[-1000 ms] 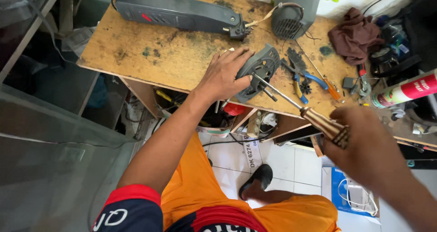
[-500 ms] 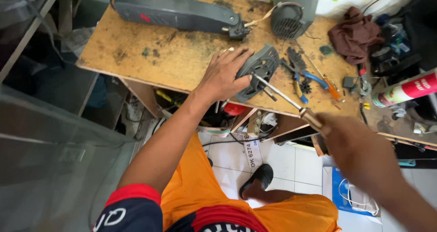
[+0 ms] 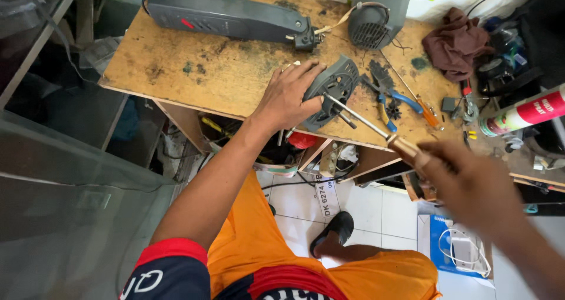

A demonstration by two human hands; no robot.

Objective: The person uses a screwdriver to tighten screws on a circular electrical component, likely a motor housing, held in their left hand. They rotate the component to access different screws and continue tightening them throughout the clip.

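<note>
The left hand [image 3: 288, 97] lies flat with fingers spread over a round grey slotted cover [image 3: 332, 91] that sits tilted near the front edge of the worn wooden tabletop [image 3: 194, 70], pressing it down so it cannot shift. The right hand [image 3: 465, 179] is closed around the wooden handle of a long screwdriver [image 3: 376, 129], whose metal shaft slants up to the left until its tip meets the middle of the cover, just beside the left fingertips. This looks like the stage of working a screw at the hub of the cover, either loosening or tightening; the pictures do not show which. The next move seems to call for keeping the shaft in line with the screw, holding firm pressure through the handle, and turning while the left hand steadies the part against the twist; a slip could send the tip toward the fingers. Behind the cover lie blue-handled pliers [image 3: 388, 97] and a second screwdriver with an orange handle [image 3: 426, 115]. Farther back stand a grey motor housing [image 3: 376, 12] with a vented end, wired to a long dark grey casing [image 3: 229, 17]. A brown rag [image 3: 456, 41] lies to the right, near a red and white spray can [image 3: 524, 115] on its side.
</note>
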